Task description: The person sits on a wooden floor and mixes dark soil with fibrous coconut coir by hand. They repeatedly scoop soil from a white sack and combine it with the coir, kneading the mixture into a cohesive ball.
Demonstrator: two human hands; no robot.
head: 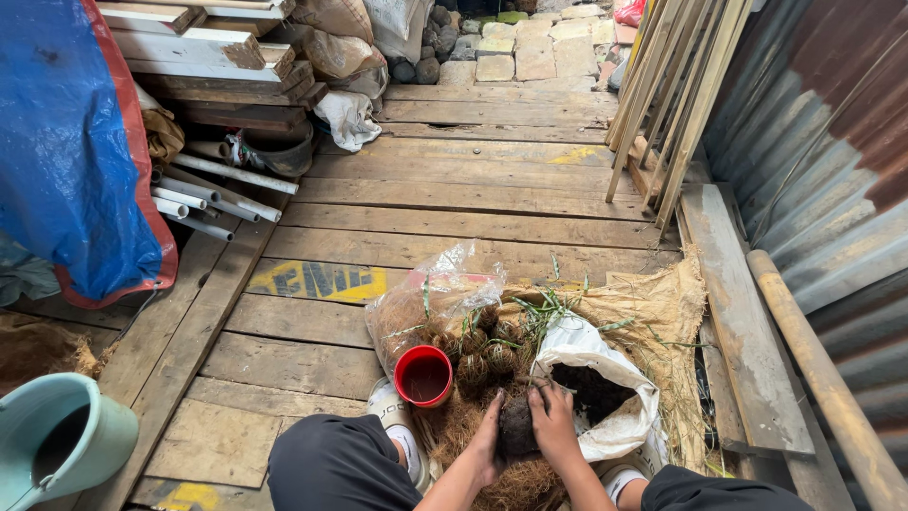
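Both hands are cupped around a dark, round ball of soil (517, 431): the left hand (489, 443) is pressed against its left side and the right hand (553, 423) is curled over its right side and top. The ball is held just above a mat of brown coconut fibre (454, 437), directly in front of the person's knees in dark trousers.

Just right of the ball, a white woven sack (605, 388) is seen open, with dark soil (591, 388) inside. To the left of the ball, a red plastic cup (423, 375) is stood upright on the wooden plank floor (312, 331). Just beyond the ball, several fibre-wrapped balls (482, 355) with green grass-like shoots are gathered, with a clear plastic bag (426, 303) behind the cup and a tan burlap sheet (653, 312) beyond the sack.

Far left of the ball, a pale green plastic bucket (57, 440) is noted at the frame edge. Farther off, white plastic pipes (213, 194), a blue tarpaulin (71, 142) and stacked timber (208, 66) lie to the left; corrugated metal sheeting (823, 161) stands to the right.
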